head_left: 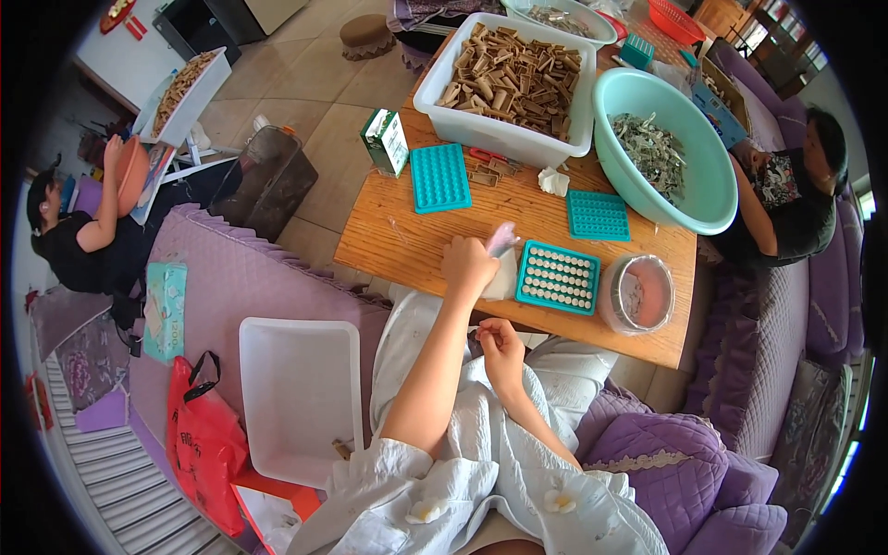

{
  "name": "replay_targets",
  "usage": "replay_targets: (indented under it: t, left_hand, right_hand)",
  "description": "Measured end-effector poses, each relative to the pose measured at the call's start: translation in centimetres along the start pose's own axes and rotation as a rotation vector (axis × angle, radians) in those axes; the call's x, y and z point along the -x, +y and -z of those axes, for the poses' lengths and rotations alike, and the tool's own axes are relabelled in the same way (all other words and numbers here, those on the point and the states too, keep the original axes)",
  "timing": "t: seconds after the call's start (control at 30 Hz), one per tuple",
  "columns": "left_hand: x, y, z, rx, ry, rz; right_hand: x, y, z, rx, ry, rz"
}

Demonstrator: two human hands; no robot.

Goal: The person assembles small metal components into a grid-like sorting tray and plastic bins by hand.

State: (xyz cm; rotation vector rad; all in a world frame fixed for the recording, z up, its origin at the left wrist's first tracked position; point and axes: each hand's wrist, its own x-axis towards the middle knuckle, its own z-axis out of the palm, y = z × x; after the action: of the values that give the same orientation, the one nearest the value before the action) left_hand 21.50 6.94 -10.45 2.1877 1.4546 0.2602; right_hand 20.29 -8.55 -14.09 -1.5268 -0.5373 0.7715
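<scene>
Over the front of the wooden table, my left hand (469, 268) is closed on a small pinkish, glossy object (502, 239) whose kind I cannot make out. A whitish piece of paper or cloth (502, 277) lies beside that hand. To its right sits a teal tray (520, 294) filled with rows of small round whitish pieces. My right hand (500, 350) is lower, just before the table edge above my lap. Its fingertips are pinched together; whatever is between them is too small to tell. A lined round tub (638, 294) with small pieces stands right of the tray.
Two other teal trays (440, 178) (598, 215) lie farther back near a green-white box (385, 142) and red-handled pliers (490, 155). Behind are a bin of brown pieces (504, 139) and a basin of metal clips (615, 92). An off-white bin (301, 398) stands left; people sit at both sides.
</scene>
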Motion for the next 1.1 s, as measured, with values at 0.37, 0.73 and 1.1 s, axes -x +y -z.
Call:
replay_targets:
  t: [0.37, 0.73, 1.1]
  left_hand:
    - [1.9, -6.7, 5.7, 1.092, -0.297, -0.050]
    - [2.9, -7.7, 5.9, 0.906, -0.223, -0.299]
    - [2.6, -5.6, 2.3, 0.947, 0.300, -0.307]
  right_hand:
    - [-2.4, -5.2, -0.2, 0.250, 0.008, 0.323]
    - [-8.1, -6.5, -3.0, 0.373, -0.254, 0.419]
    - [-9.8, -3.7, -4.7, 0.214, -0.142, 0.467]
